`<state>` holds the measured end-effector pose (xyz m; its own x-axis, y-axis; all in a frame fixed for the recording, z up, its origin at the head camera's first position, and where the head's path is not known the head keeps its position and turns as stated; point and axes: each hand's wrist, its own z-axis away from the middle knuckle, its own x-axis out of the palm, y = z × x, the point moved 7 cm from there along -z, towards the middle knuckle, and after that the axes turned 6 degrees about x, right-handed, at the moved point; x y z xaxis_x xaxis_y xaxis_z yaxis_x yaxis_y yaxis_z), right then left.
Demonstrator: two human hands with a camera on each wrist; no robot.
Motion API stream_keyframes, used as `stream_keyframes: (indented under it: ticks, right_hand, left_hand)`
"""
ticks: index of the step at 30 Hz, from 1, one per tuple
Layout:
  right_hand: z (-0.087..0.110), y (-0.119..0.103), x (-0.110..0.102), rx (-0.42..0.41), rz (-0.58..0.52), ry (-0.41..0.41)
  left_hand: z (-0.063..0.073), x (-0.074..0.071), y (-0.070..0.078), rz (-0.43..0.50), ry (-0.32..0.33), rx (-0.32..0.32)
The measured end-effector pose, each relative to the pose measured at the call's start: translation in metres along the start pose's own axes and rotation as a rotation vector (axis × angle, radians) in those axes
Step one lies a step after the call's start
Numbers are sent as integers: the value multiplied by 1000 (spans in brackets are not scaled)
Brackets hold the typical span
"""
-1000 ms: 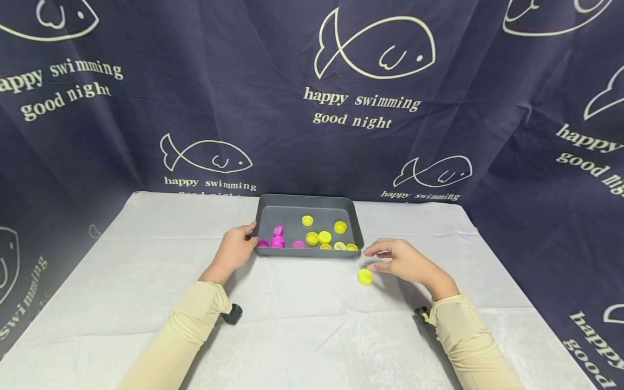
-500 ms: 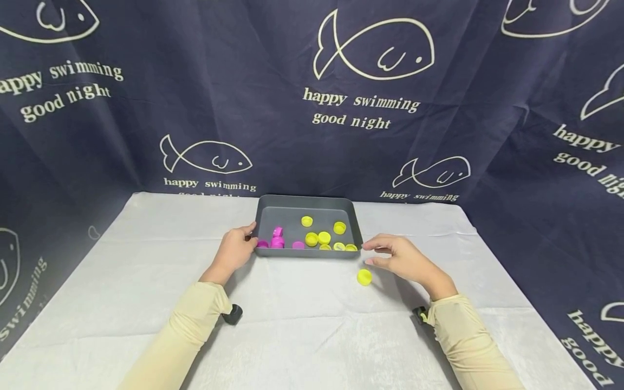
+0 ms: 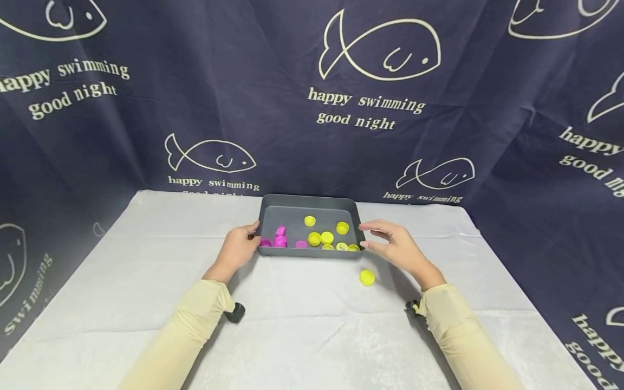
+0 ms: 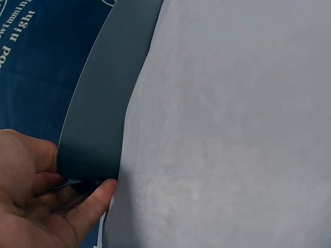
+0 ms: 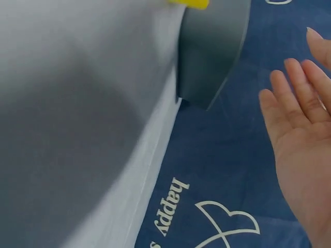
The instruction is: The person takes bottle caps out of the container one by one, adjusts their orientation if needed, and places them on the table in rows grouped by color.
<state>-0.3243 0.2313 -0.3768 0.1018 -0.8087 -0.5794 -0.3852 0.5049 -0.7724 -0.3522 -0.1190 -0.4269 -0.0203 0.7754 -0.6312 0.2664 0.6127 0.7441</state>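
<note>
A dark grey rectangular tray [image 3: 307, 253] lies on the white cloth, with several yellow bottle caps [image 3: 342, 228] and several magenta caps [image 3: 280, 241] inside. My left hand [image 3: 236, 249] holds the tray's left end. In the left wrist view, the thumb [image 4: 95, 206] touches the lower edge at the corner and other fingers meet the upper edge. At the right end is my right hand [image 3: 397, 246], its fingers extended and the fingertips close to the wall. The right wrist view shows this hand [image 5: 305, 134] with straight fingers, holding nothing. One yellow cap [image 3: 367, 278] lies on the cloth before the tray's right corner.
A white cloth [image 3: 302, 325] covers the table. Behind and at both sides hangs a dark blue curtain [image 3: 287, 108] with printed fish and lettering. The tray stands near the back edge. Black wrist devices [image 3: 235, 312] sit below each cuff.
My right hand has moved away from the loose yellow cap, forward and slightly left to the tray's right end. The left hand stays at the left end. The head view has shifted slightly.
</note>
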Motion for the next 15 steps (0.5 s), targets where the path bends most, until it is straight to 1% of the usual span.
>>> stream_keyframes:
  ticks: [4, 9, 15]
  right_hand:
    - [-14, 6, 1, 23, -12, 13]
    - [-28, 14, 6, 41, 35, 15]
    - [-46, 25, 17, 29, 114, -9]
  left_hand:
    - [0, 1, 1, 3, 0, -2]
    - [0, 1, 1, 6, 1, -6]
    - [1, 0, 2, 10, 14, 1]
